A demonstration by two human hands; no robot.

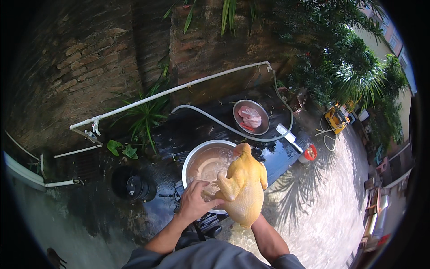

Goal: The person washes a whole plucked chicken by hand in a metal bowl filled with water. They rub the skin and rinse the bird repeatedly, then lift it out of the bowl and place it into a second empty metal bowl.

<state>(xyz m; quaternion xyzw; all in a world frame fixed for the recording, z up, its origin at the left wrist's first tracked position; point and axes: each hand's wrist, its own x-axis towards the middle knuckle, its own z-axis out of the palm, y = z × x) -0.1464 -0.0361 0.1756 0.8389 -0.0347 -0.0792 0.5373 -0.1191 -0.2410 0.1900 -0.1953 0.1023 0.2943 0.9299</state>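
Note:
A plucked whole chicken [247,191] with yellow skin is held up over the right side of a metal basin [192,153] of water. My right forearm [268,237] reaches up behind the bird, which hides my right hand; the bird rests on that arm's side. My left hand [195,201] is at the basin's near-left rim, fingers apart, its thumb by the chicken's leg. A leg end shows between thumb and fingers, and I cannot see it gripped. The water in the basin is rippled and bubbly.
On the wet dark slab [208,126] stand a metal bowl [237,125] with bagged pink meat and a cleaver [287,137]. A grey hose [218,123] curves between bowl and basin. A red-and-white cup [307,154] stands right, black buckets [134,186] left, a white pipe [181,86] behind.

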